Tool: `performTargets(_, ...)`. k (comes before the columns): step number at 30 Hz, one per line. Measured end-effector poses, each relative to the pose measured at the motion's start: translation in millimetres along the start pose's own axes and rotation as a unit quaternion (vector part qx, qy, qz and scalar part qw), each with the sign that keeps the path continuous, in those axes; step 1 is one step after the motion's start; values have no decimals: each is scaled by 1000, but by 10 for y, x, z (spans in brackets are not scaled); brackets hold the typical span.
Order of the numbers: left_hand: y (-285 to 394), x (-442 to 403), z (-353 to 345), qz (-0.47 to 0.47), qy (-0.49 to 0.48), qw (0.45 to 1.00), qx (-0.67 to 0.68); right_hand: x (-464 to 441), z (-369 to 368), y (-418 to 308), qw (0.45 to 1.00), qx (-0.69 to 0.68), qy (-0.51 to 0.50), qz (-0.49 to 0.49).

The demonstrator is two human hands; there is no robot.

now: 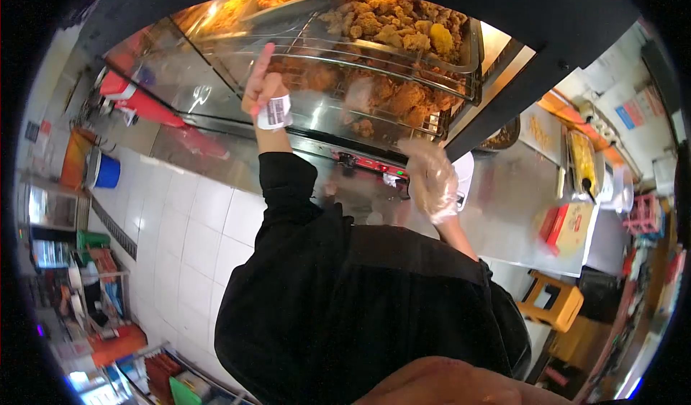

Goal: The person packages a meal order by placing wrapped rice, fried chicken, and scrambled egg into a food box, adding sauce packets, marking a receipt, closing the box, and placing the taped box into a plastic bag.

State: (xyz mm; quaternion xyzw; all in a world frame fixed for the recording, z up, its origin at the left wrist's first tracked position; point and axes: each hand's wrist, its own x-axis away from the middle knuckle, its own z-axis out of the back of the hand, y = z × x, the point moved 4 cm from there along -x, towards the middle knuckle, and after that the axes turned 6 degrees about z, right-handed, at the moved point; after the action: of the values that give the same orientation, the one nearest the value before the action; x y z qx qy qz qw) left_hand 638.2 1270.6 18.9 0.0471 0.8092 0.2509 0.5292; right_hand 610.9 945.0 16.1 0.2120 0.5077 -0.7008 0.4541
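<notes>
My left hand (pixel 265 85) is raised in front of the glass of a heated display case, index finger stretched out and the other fingers curled. A small white printed paper slip (pixel 275 112) is in its grip. My right hand (pixel 434 182) wears a clear plastic glove and is near the case's lower right corner. Its fingers look stretched out, slightly blurred, with nothing visible in them. Behind the glass, fried chicken pieces (pixel 417 97) lie on a wire rack. Above them stands a metal tray (pixel 469 49) of smaller fried pieces with a yellow item (pixel 440 38) among them.
A steel counter (pixel 497 214) to the right carries a red and cream box (pixel 565 226), a tray of yellow food (pixel 580 157) and a dark pan (pixel 502 135). Below it is a yellow stool (pixel 551 301). A blue bucket (pixel 106 171) is by the tiled floor (pixel 187 232) on the left.
</notes>
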Motion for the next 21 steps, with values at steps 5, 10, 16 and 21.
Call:
performTargets(5,279,62,15,-29,2,999,17,-374,-315,125,936,348,52,9)
performTargets(10,356,-18,-325,59,300,938,-165,-651,-496,241,822,534,-94,-173)
performTargets(16,250,-65,-722,136,345,413,-832,-775,-450,327,769,551,-173,-273)
performTargets(21,356,35,-617,230,348,318,-851,-601,-375,320,873,471,-37,-122)
